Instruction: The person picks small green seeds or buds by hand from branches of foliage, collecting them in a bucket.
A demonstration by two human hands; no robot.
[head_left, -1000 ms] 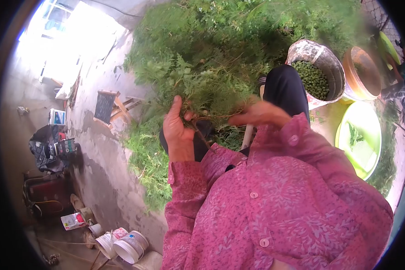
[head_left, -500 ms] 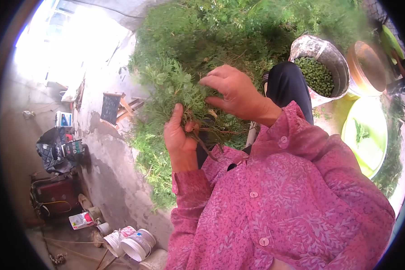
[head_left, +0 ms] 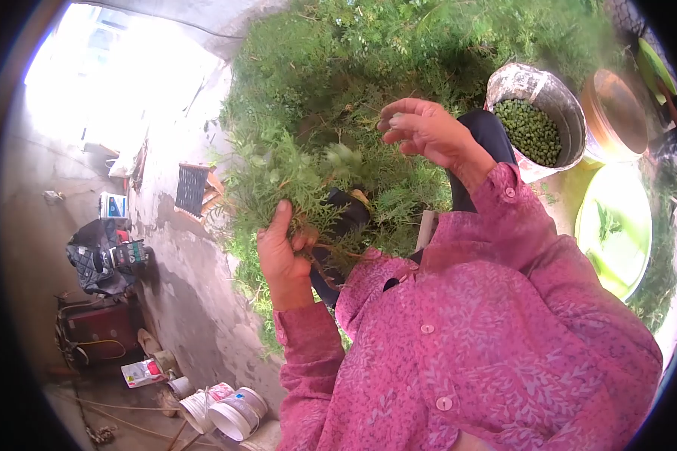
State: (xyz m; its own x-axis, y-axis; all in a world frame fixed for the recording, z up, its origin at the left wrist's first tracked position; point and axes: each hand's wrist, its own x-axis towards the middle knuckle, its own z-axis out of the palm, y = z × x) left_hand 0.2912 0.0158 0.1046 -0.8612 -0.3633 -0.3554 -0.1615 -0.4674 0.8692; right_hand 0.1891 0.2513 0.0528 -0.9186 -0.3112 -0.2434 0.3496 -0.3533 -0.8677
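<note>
A leafy green branch (head_left: 286,177) is held in front of my body, its stems gripped by my left hand (head_left: 286,255) with the thumb over them. To the right and higher, my right hand (head_left: 432,135) is apart from the branch, near the bucket. Its fingers are curled, and a small pale green piece shows at the fingertips. The bucket (head_left: 515,79) with a whitish, stained wall holds many small green cones (head_left: 530,131).
A large pile of green branches (head_left: 429,45) lies ahead. An empty-looking tan bucket (head_left: 617,113) and a lime-green basin (head_left: 632,225) are at the right. White buckets (head_left: 237,413), a dark red case (head_left: 101,331) and a slatted object (head_left: 190,190) are at the left.
My right hand has moved away from the branch, toward the bucket at the right. My left hand has shifted slightly left and down, still holding the branch.
</note>
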